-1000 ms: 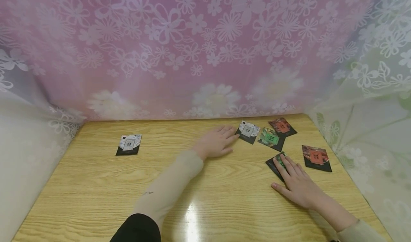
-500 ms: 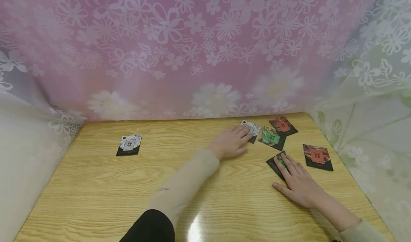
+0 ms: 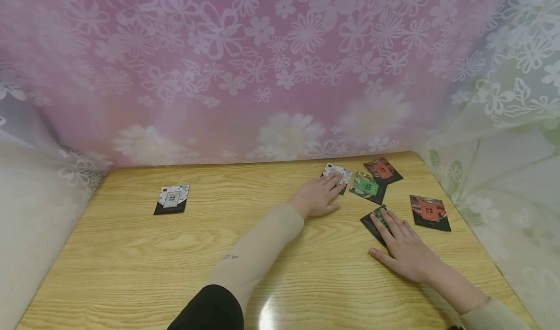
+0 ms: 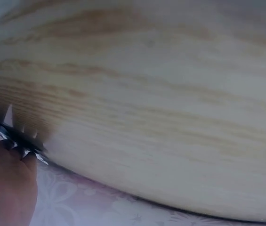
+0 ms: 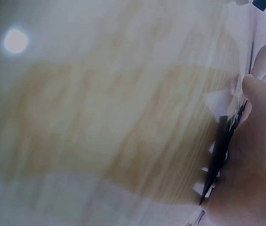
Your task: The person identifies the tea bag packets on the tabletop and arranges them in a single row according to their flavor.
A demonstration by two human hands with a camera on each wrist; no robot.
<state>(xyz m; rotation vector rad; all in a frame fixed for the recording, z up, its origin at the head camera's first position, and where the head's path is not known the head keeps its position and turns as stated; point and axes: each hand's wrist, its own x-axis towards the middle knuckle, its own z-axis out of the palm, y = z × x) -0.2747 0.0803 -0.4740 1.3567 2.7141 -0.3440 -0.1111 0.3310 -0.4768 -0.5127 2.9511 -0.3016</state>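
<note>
My left hand (image 3: 318,196) lies with outstretched fingers over a white-and-black square packet (image 3: 339,172) near the back of the table, covering its lower left part. To the front right, my right hand (image 3: 406,252) rests flat on a green-and-black packet (image 3: 371,225), its fingers spread across the printed side. Just beyond sits another green-and-black packet (image 3: 366,186), overlapping the corner of a red-and-black packet (image 3: 383,168). In the right wrist view, the dark packet edge (image 5: 222,146) shows beside the hand. The left wrist view catches the left hand (image 4: 8,181) at its lower left edge.
A second red-and-black packet (image 3: 430,213) lies near the right edge of the wooden table (image 3: 144,267). Far to the left is another white-and-black packet (image 3: 172,199). A pink floral curtain (image 3: 245,77) hangs along the back, with pale sheets at both sides.
My left hand has slid to the right, from beside the white-and-black packet onto it. The right hand stays on its green-and-black packet. The head view has shifted slightly.
</note>
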